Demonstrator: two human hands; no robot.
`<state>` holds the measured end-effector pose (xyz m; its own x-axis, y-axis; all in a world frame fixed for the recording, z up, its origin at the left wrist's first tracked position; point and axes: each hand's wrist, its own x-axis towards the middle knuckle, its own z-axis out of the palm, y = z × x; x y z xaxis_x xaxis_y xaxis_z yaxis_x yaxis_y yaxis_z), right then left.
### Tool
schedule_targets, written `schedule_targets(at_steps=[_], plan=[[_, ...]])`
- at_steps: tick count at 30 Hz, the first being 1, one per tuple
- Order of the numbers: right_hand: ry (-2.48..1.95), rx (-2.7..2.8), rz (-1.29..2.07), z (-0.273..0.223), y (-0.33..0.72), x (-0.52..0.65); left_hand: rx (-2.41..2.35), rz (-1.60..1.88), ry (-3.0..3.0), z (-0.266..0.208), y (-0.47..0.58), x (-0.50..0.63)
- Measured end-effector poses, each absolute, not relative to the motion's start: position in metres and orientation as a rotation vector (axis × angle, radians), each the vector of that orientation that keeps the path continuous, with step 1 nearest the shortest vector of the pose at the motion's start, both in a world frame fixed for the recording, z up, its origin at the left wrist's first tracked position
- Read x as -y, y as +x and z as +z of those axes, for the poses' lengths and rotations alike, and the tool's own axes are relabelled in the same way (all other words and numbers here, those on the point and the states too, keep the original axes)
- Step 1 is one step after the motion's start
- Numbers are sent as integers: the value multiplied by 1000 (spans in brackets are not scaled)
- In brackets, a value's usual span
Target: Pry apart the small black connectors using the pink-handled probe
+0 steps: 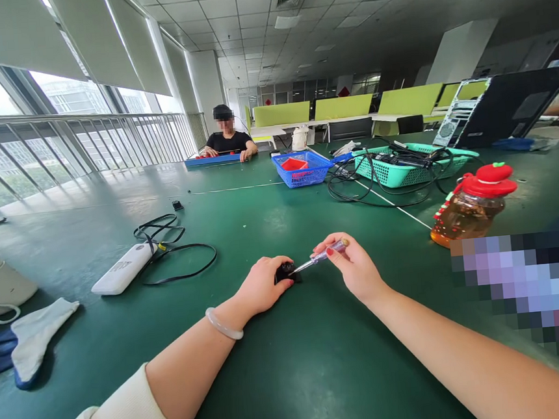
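On the green table, my left hand (265, 284) is closed around a small black part (285, 272), holding it against the surface. The part's exact kind is too small to make out, and my fingers cover some of it. My right hand (355, 265) grips a screwdriver (323, 253) by its clear purplish handle, between thumb and fingers. The screwdriver's metal shaft slants down to the left, and its tip meets or nearly meets the black part. A pale bangle circles my left wrist.
Left lie a white power bank (123, 270) with a black cable and a glove (43, 338). Ahead stand a blue basket (304, 176) and a green basket (403, 174) with tangled cables. A red-lidded bottle (475, 208) stands right. Across the table sits a person (227, 139).
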<state>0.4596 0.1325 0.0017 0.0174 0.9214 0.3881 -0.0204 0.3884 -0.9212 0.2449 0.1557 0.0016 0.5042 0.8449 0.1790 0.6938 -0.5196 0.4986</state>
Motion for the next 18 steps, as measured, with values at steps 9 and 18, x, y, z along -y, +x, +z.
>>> schedule_targets(at_steps=[9, 18], plan=[[-830, 1206, 991, -4, 462, -140, -1263, 590, 2409, 0, 244, -156], [-849, 1488, 735, 1, 460, -126, -1250, 597, 2413, 2, 244, -154]])
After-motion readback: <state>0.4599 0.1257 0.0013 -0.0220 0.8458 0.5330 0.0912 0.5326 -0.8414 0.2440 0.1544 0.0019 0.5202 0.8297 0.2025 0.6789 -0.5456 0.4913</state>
